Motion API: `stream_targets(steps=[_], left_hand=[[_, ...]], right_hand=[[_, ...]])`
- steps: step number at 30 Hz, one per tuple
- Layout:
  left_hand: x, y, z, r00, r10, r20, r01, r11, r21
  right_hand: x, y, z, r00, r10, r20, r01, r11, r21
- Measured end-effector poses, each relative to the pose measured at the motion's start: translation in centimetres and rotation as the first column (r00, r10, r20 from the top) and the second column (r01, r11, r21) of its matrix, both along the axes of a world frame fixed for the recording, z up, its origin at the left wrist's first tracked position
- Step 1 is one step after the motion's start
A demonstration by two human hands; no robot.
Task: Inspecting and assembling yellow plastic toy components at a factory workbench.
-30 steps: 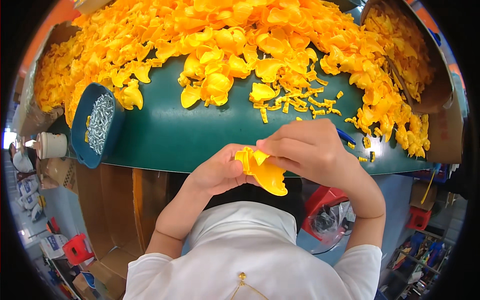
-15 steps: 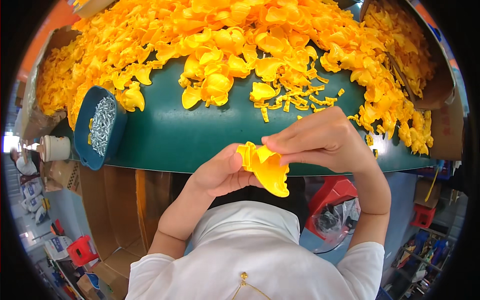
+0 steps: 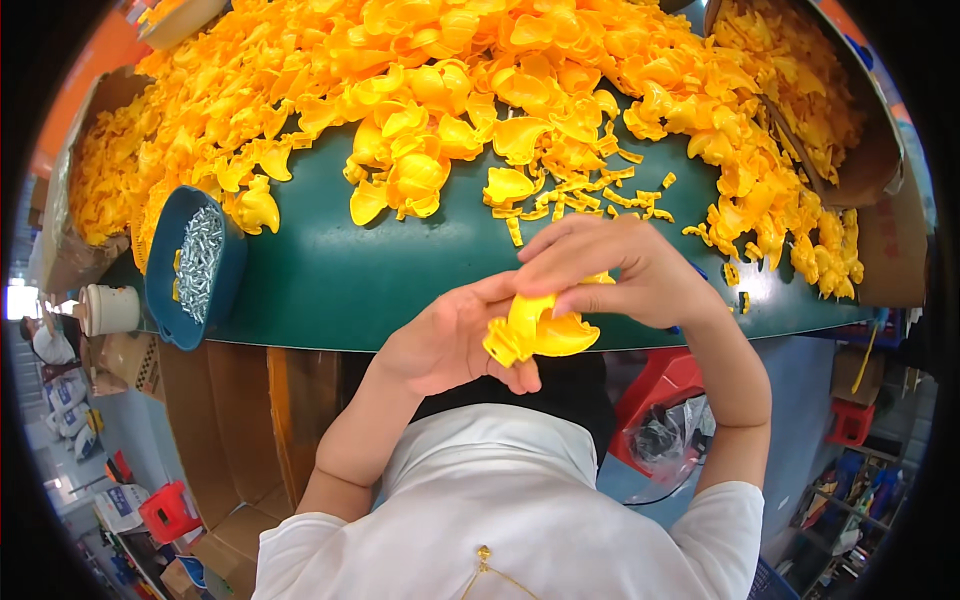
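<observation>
Workpiece: one curved, yellow moulded plastic shell (image 3: 565,338) with a thin body and a block-like collar (image 3: 502,343) at its left end. Position: raised in front of the torso, between the two hands, overlapping the near edge of the green table (image 3: 320,250) in the view.

Right hand (image 3: 635,270): grasping the shell from above, thumb opposed to the fingers, on the upper right part of the body. Left hand (image 3: 440,340): spread, palm turned toward the shell, fingers behind and below the collar. Whether the left fingertips bear on the plastic cannot be made out with certainty.

Handling: the part should be light and fairly stiff, with slight flex along the thin wall. The glossy surface may slip under dry fingertips. The thin edges are probably the weakest area; avoid squeezing them. Grip at the collar, which appears thickest, and steady the curved body with the opposite hand.

Surroundings: a heap of yellow shells (image 3: 400,70) covers the far side of the table. Short yellow strips (image 3: 565,195) lie before it. At left, a blue tray (image 3: 229,285) contains silvery metal fasteners (image 3: 201,258).
</observation>
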State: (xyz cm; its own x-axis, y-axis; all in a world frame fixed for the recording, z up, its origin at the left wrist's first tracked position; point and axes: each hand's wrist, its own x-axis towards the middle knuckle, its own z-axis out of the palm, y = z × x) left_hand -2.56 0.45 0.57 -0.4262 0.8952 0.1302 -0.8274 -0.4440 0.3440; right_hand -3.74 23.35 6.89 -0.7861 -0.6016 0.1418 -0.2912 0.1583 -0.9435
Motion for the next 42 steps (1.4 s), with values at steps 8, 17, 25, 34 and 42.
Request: stream_targets(steps=[8, 17, 25, 34, 42], left_hand=[[2.0, 0.1, -0.7, 0.988, 0.120, 0.096, -0.094, 0.966, -0.241], [3.2, 0.3, -0.5, 0.939, 0.336, 0.079, -0.291, 0.894, -0.341], [3.9, 1.1, -0.7, 0.849, 0.529, -0.001, -0.516, 0.827, -0.221], [3.8, 1.3, -0.8, 0.824, 0.516, -0.235, -0.564, 0.788, -0.246], [3.7, 1.0, -1.3, 0.821, 0.527, -0.220, -0.569, 0.790, -0.229]], right_hand=[[3.5, 0.1, 0.0, 0.905, -0.326, -0.272, 0.379, 0.910, 0.167], [7.1, -3.1, -7.7, 0.482, -0.586, -0.651, 0.876, 0.344, 0.340], [9.3, -5.4, -3.5, 0.763, -0.646, 0.019, 0.640, 0.752, -0.161], [9.0, -6.7, -4.0, 0.705, -0.697, -0.135, 0.698, 0.715, -0.048], [8.6, -6.2, -4.0, 0.723, -0.671, -0.164, 0.673, 0.738, -0.055]])
